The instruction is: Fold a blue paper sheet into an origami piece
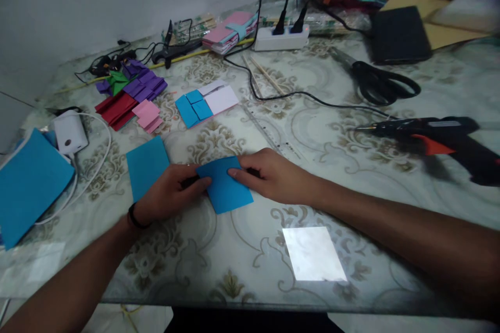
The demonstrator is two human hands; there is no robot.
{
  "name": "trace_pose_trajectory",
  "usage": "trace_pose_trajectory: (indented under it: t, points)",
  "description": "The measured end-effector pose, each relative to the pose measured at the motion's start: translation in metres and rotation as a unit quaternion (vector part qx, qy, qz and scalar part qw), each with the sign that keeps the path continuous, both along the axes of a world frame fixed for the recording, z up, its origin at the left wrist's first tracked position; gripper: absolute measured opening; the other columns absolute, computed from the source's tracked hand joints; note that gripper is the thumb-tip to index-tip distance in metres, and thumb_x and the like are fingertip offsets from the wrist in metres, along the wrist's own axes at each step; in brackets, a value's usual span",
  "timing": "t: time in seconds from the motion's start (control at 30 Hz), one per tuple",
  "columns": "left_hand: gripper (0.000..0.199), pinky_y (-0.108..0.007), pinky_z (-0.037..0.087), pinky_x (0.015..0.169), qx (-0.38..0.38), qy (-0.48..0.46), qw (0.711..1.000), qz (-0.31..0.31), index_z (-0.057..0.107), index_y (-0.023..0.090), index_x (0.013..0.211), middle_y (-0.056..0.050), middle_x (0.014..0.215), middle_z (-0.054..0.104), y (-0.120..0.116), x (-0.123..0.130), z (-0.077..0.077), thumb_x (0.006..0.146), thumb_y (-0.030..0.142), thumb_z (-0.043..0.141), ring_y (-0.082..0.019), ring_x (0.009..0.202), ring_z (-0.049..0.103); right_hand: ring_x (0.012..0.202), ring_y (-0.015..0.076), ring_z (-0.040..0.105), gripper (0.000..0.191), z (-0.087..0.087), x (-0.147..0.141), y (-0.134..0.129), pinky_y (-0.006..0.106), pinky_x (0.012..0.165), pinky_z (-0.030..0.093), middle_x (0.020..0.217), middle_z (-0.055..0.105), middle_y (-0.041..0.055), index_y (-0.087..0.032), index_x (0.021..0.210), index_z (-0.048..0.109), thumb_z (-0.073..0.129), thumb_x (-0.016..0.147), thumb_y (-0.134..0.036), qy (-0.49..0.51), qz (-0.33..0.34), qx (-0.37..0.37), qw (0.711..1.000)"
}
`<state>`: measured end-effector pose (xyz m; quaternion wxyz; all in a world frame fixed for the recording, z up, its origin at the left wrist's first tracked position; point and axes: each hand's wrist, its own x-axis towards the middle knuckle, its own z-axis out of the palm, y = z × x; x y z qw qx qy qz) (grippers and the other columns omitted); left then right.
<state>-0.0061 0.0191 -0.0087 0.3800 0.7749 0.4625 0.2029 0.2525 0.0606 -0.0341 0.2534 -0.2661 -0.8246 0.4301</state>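
A small blue sheet of paper [228, 192] is held between both hands over the middle of the table. My left hand [174, 187] pinches its left edge, thumb on top and the other fingers behind. On the opposite edge, my right hand [269, 174] grips the paper the same way, its thumb near the upper right. Another blue paper piece [146, 158] lies flat beside my left hand, partly covered by it. Beyond the hands rests a white card with folded blue paper [194, 107] on it. A clear ruler [269, 132] lies just past my right hand.
To the right are a black glue gun [441, 135] and black scissors [378, 80]. A white power strip [281, 39] stands at the back, its cable crossing the table. At left lie a large blue sheet [33, 182], a white device [70, 132] and folded purple paper [144, 83].
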Motion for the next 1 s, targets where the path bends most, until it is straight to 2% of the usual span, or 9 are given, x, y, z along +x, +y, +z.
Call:
trace_pose_trajectory:
  t: [1.0]
  points:
    - [0.040,-0.023,0.039,0.053,0.010,0.010,1.000,0.002,0.062,0.015,0.071,0.002,0.063,0.061,0.0002,-0.0006,-0.0005,0.103,0.039,0.060,-0.011,0.057,0.051,0.051,0.0060,0.040,0.044,-0.0021,0.0002,-0.0005,0.021,0.052,0.030,0.057,0.048,-0.0058,-0.018,0.071,0.051,0.056,0.105,-0.044,0.012,-0.005,-0.009,1.000]
